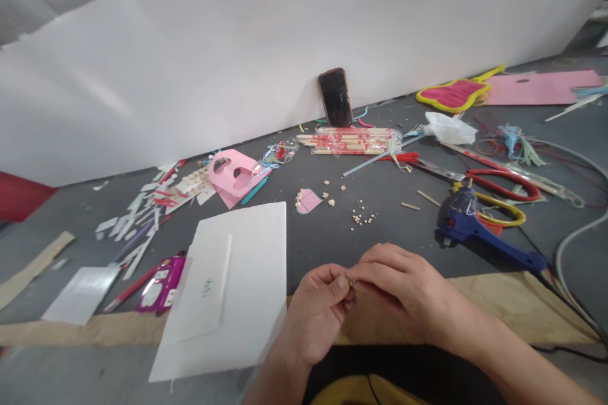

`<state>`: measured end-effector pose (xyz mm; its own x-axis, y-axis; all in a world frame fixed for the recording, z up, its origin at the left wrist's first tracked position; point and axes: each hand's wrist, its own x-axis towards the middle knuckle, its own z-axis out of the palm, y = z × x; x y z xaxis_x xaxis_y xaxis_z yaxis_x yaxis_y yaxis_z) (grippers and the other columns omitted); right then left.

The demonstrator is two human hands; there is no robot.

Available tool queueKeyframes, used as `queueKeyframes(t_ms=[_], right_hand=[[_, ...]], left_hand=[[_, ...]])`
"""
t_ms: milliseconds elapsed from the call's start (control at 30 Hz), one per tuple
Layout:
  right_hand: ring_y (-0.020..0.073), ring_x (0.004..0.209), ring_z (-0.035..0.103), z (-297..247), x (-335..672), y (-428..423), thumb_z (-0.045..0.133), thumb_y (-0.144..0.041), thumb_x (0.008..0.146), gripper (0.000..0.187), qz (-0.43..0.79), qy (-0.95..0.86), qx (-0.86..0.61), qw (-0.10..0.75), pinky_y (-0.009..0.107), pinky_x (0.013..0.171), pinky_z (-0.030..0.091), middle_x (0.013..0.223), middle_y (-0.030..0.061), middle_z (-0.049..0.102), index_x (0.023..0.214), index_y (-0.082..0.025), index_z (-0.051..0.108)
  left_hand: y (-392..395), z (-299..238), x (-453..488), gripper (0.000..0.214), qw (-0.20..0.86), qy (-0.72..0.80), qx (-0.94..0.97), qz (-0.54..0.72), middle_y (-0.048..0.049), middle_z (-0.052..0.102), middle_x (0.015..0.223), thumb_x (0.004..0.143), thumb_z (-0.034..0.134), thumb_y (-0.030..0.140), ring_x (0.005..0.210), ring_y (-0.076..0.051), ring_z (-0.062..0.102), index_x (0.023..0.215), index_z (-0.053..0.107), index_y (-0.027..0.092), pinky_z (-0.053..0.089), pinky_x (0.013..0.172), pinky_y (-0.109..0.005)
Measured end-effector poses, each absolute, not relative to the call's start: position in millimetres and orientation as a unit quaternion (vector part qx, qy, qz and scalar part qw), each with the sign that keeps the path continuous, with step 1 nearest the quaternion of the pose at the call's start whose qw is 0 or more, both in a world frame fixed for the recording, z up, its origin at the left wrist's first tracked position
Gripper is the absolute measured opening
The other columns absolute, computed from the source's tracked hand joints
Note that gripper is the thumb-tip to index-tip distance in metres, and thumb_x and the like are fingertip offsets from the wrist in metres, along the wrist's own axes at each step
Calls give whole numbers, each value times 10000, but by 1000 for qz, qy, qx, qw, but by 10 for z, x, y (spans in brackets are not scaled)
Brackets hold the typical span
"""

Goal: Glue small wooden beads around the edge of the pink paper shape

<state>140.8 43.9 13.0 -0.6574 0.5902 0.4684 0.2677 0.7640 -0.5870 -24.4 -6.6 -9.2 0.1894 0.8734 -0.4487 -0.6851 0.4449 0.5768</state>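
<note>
My left hand (323,307) and my right hand (403,285) meet above the table's near edge. Thumb and fingers of the left hand are closed on a tiny beige bead cluster (351,281); the right fingertips pinch at the same spot, covering part of it. Just beyond lie several loose small beads (363,217). Farther off is a pink heart-shaped piece (311,202) with beige clusters along its left side. Several similar flower-like bead clusters (331,202) rest to the right of the heart.
A blue glue gun (475,221) and red-and-yellow-handled scissors (503,185) lie to the right, with cables. At left are a white foam board (256,253), a purple box (164,283) and a pink cutout (232,180). Behind, a phone (335,98) leans against the white wall near packaged sticks (351,140).
</note>
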Motion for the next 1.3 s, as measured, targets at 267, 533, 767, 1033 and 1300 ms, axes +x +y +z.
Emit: queueKeyframes(t_ms=[267,533,767,1033,1300], right_hand=[[139,753,606,165,1406,432,476,-163,919,197,287,-864,-252,330,245,662,518,863,58,649,1036,-177,633],[119,712,608,132,1415,409,507,-169,907,138,302,-842,-279,350,219,636,503,819,37,652,977,-178,625],[114,691,592,123,1439,404,525,-181,902,104,297,-845,-278,347,212,616,486,792,31,642,930,-179,625],[114,706,597,104,1455,399,509,-202,916,122,330,-839,-273,336,213,631,493,794,30,637,919,-185,629],[114,720,607,153,1457,383,499,-191,921,135,326,-843,-258,343,206,637,502,805,37,649,905,-183,633]], left_hand=[[-66,-77,-227,162,763,369,114,518,-10,612,598,663,807,213,567,-76,516,668,683,108,387,593,-191],[-64,-41,-189,191,762,375,110,516,-5,601,591,655,814,231,562,-72,506,641,665,113,381,586,-184],[-70,-57,-189,188,753,389,129,514,-3,608,602,650,819,240,568,-70,516,662,678,116,387,599,-183],[-54,-54,-199,214,754,394,135,508,13,587,593,617,840,251,564,-65,494,635,665,128,371,592,-184],[-59,-31,-198,271,752,407,146,498,6,592,626,548,875,279,588,-73,493,614,666,120,368,608,-202]])
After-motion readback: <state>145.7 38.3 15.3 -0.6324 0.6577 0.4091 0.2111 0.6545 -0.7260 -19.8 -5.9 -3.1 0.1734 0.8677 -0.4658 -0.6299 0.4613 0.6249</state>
